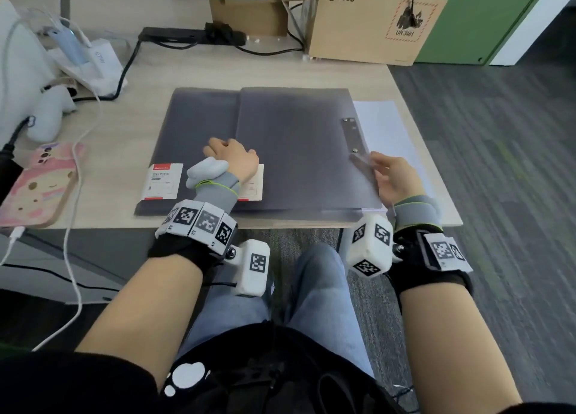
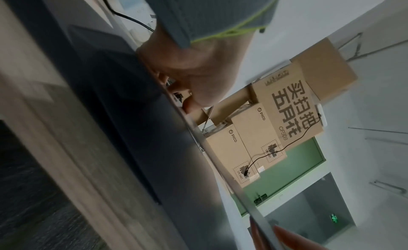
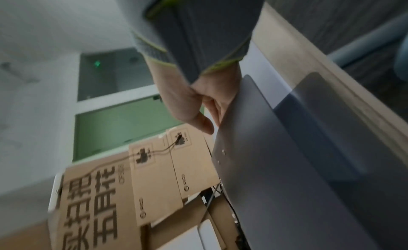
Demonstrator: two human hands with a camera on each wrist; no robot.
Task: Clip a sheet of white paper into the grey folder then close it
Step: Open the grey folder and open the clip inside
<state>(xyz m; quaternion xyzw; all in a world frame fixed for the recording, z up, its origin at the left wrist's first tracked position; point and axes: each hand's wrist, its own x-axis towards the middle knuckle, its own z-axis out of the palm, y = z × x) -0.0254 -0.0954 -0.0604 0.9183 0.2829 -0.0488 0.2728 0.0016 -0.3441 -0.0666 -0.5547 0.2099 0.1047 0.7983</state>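
Note:
The grey folder (image 1: pixel 280 152) lies open on the wooden desk, with a metal clip bar (image 1: pixel 352 133) along the right edge of its right panel. My left hand (image 1: pixel 232 158) presses its bent fingers down near the spine; the left wrist view shows the fingertips (image 2: pixel 189 103) on the dark folder (image 2: pixel 110 96). At the right edge, below the clip, my right hand (image 1: pixel 392 177) grips the panel. That panel (image 3: pixel 276 166) is raised off the desk in the right wrist view, the thumb of my right hand (image 3: pixel 198 114) beside it. A white sheet of paper (image 1: pixel 383 124) lies under and to the right of the folder.
A phone in a pink case (image 1: pixel 34 186), white cables and a white plush toy (image 1: pixel 31 102) crowd the desk's left side. A black power strip (image 1: pixel 187 35) and cardboard boxes (image 1: pixel 367 21) stand at the back. The desk's right edge (image 1: pixel 436 164) is close to the paper.

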